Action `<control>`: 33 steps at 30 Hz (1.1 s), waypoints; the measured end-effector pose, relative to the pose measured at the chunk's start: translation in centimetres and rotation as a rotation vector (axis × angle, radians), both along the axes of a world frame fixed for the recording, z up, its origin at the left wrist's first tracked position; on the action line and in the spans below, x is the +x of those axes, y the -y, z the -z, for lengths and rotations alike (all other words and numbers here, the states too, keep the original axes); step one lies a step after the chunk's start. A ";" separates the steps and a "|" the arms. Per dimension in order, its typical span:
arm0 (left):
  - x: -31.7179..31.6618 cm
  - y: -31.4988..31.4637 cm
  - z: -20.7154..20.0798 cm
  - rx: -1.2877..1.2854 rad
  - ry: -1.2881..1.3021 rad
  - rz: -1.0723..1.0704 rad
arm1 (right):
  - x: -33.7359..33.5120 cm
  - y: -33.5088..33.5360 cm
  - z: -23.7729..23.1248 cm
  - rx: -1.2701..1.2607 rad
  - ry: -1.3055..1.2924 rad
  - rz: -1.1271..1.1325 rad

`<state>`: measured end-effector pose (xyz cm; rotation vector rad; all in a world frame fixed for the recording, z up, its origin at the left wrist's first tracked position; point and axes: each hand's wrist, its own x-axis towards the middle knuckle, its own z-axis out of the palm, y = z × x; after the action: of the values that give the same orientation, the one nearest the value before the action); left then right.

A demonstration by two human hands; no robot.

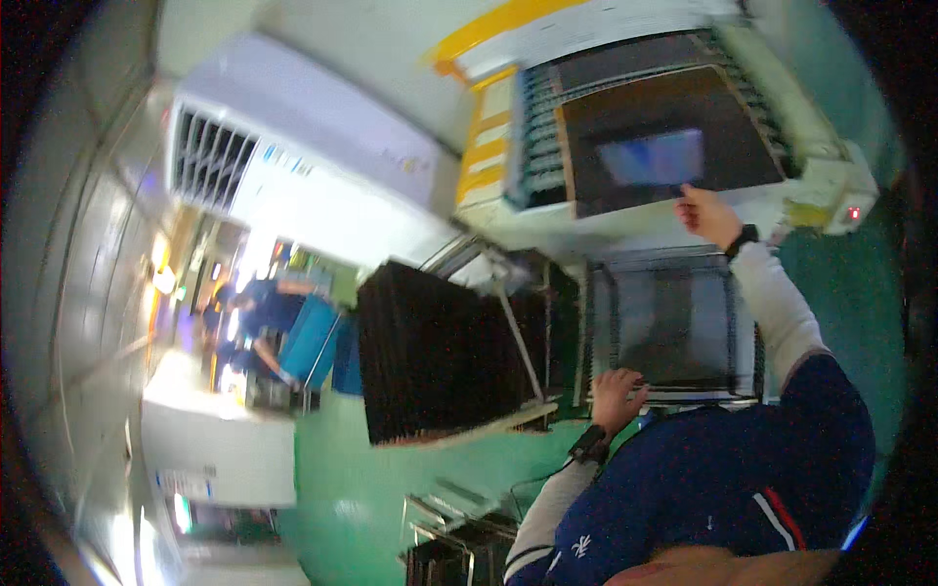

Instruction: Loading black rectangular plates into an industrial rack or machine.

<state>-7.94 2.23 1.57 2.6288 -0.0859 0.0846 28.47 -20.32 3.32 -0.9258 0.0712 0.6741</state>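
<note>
A dark flat board (586, 156) lies on the rollers of a conveyor in front of me, with a glossy bluish patch (653, 156) on its surface. My right hand (708, 217) reaches to the board's near edge, fingers curled and closed there; blur softens the fingertips. Lower down, my left hand (618, 398) has its fingers stretched over the near left corner of a dark-framed rack (674, 322), below the conveyor. From this view I cannot tell how firmly it touches the frame. Both wrists carry dark bands.
Dark upright panels (440, 352) stand packed in a rack left of my left hand. A white machine housing (322, 205) stands beyond them. Metal frames (459, 537) sit on the green floor (342, 488) at the lower left. People in blue (259, 313) are farther left, beside a blue panel.
</note>
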 end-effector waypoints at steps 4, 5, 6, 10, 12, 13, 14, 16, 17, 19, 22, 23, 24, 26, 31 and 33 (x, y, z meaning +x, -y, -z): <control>0.1 -0.2 0.4 -0.064 0.081 0.017 | 1.6 1.0 0.8 0.028 -0.115 0.083; 0.1 -0.2 0.2 -0.058 0.066 0.016 | 2.1 1.7 1.5 0.004 -0.027 0.007; -0.1 -0.3 0.2 -0.055 0.049 0.012 | 1.9 1.1 1.0 -0.003 -0.034 -0.010; -0.6 -0.1 0.5 -0.082 0.155 -0.025 | 0.8 -0.2 -0.4 -0.041 -0.049 0.068; -0.6 -0.2 0.7 -0.093 0.154 -0.024 | 0.3 -0.1 -0.4 -0.075 0.020 0.028; -0.5 -0.2 0.7 -0.099 0.155 -0.020 | 0.0 0.1 -0.5 -0.092 0.057 0.011; -0.6 -0.3 0.7 -0.100 0.164 -0.018 | -0.8 -0.2 -0.7 -0.145 0.164 -0.071; -0.6 -0.2 0.8 -0.102 0.184 -0.008 | -3.5 -0.5 -0.3 -0.354 0.352 -0.138; -0.5 -0.2 1.0 -0.103 0.174 -0.007 | -5.0 -0.7 -0.6 -0.379 0.335 -0.189; -0.5 -0.2 1.9 -0.102 0.149 -0.020 | -9.0 -1.7 -1.9 -0.429 0.383 -0.346; -0.7 -0.6 2.4 -0.133 0.125 -0.007 | -15.0 -2.5 -2.5 -0.571 0.485 -0.582; -0.7 -0.7 2.5 -0.117 0.113 -0.018 | -16.7 -2.5 -2.1 -0.581 0.472 -0.651; -0.5 -0.5 2.3 -0.104 0.104 -0.021 | -17.7 -1.9 -0.7 -0.604 0.482 -0.718; -0.3 -0.3 2.3 -0.095 0.107 -0.021 | -19.1 -0.9 3.2 -0.703 0.592 -0.851; -0.7 -0.4 2.8 -0.121 0.137 -0.038 | -22.7 -0.5 2.4 -0.818 0.736 -0.988; -0.6 -0.6 1.8 -0.106 0.116 -0.013 | -23.2 -0.1 3.8 -0.744 0.737 -0.904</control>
<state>-8.57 2.81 -0.22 2.5173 -0.1007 0.2393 5.26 -20.27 -0.49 -1.9142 -0.8508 1.1142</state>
